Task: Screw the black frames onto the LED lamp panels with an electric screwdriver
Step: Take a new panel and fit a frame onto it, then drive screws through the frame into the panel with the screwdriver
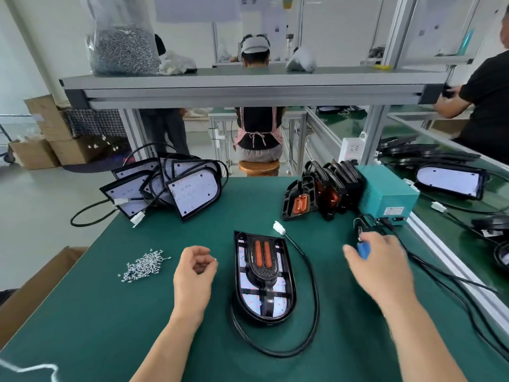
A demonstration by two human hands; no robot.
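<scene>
I see the panel (277,304) flat at the middle of the table (110,312), frame (261,261) on top. Its long axis runs away from me, rounded end nearest. It lies between the hands. The left hand (194,271) is nearer and pinches a small screw (215,260). The blurred right hand (378,261) curls round the screwdriver (363,250).

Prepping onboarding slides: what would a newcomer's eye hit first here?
The lamp panel with its black frame lies dead centre on the green table, its cable curving round the near end. The right hand grips the blue electric screwdriver beside it; the left hand pinches a screw near the loose screw pile.
</scene>
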